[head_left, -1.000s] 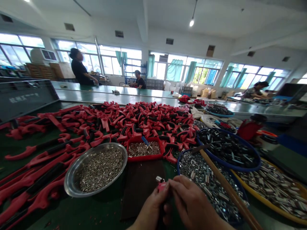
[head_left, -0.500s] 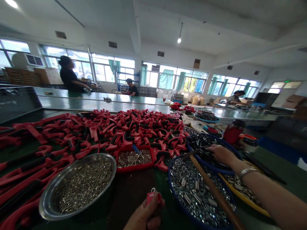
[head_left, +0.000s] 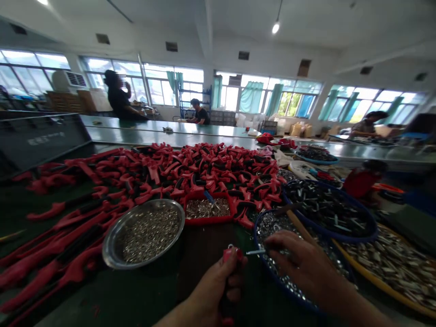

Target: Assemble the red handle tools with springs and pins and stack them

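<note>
The left hand (head_left: 218,286) wraps its fingers closed around an upright red plastic-coated tool handle (head_left: 230,255). The right hand (head_left: 303,259) pinches a thin silver metal pin (head_left: 255,252) just beside the handle's top. Under the right fingers lies a blue-rimmed basin of steel nuts (head_left: 289,295); left of the left fingers sits a round steel dish of silver ferrules (head_left: 143,200).

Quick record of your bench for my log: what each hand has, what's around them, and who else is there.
Left hand: grips a red-and-black handle upright, small metal ring at its top
Right hand: pinches a thin metal pin, its tip beside the handle's top
Nearby: blue-rimmed basin of metal nuts and washers; steel bowl of small metal parts; red tray of small metal parts
Beyond: heap of red-and-black handles
People: standing co-worker; seated co-workers
</note>
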Tool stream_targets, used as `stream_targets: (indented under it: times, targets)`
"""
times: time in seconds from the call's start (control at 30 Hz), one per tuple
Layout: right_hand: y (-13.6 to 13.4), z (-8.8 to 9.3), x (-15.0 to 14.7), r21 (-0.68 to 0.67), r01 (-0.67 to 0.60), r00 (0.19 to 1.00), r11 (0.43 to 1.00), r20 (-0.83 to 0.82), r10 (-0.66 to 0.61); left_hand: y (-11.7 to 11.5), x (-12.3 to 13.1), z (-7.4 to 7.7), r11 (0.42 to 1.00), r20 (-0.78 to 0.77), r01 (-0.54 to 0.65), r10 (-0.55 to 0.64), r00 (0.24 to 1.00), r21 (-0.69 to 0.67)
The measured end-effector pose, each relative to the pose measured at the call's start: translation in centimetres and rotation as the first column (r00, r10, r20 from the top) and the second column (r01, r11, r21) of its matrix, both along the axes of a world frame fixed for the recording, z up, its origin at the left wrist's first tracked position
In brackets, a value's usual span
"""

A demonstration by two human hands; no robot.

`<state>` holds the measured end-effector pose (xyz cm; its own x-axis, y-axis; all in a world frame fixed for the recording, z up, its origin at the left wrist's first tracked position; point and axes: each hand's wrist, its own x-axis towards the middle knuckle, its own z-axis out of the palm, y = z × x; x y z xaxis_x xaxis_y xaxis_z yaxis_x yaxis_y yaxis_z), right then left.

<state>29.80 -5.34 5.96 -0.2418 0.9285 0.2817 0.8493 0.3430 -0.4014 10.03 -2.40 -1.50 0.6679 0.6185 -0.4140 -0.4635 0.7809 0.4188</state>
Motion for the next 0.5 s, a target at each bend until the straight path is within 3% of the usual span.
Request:
stream_targets:
  times: [0.07,0.17,0.37,0.5]
  targets:
    - [-0.8,0.2,-2.7,0.067,-0.095,0.993,0.993,-0.064,0.099,0.1,-0.2,0.3,1.000,0.054,-0.014,0.014,0.998,-0.003]
    - [-0.6,0.9,-4.1,0.200,-0.092,0.995,0.976,-0.022,0.099,0.4,-0.7,0.6,0.998,0.110,-0.047,0.041,0.993,0.052]
    - [-1.2,2.1,-5.4,0.417,-0.156,0.975,0.895,0.211,0.071,0.6,-1.4,1.0,0.973,0.197,-0.039,-0.006,0.980,0.227]
    - [-2.4,2.4,-6.6,0.476,-0.279,0.918,0.834,0.386,0.087,0.7,-1.5,1.0,0.942,0.249,-0.060,-0.026,0.968,0.331]
